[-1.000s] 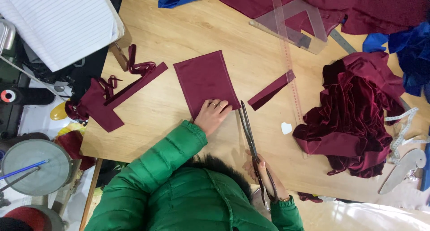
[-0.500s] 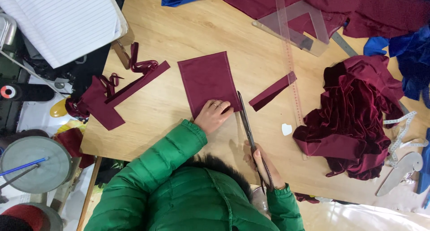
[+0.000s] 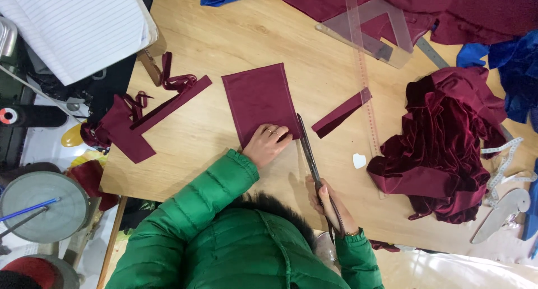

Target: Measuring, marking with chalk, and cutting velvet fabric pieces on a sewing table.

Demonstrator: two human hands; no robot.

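Observation:
A rectangular piece of maroon fabric (image 3: 259, 98) lies flat on the wooden table (image 3: 235, 37). My left hand (image 3: 268, 144) presses flat on its near right corner, fingers spread, in a green padded sleeve. My right hand (image 3: 328, 202) grips the handles of long dark scissors (image 3: 310, 154). Their blades point away from me along the right edge of the fabric, the tip at the fabric's near right edge.
A narrow maroon strip (image 3: 342, 113) lies right of the scissors beside a long clear ruler (image 3: 363, 76) and a clear set square (image 3: 381, 28). Crumpled maroon velvet (image 3: 443, 138) sits right, maroon offcuts (image 3: 145, 112) left, a small white chalk piece (image 3: 359, 161) near the ruler.
The view has shifted slightly. The scissors have moved forward along the fabric's right edge, and my left hand stays pressed on the near corner.

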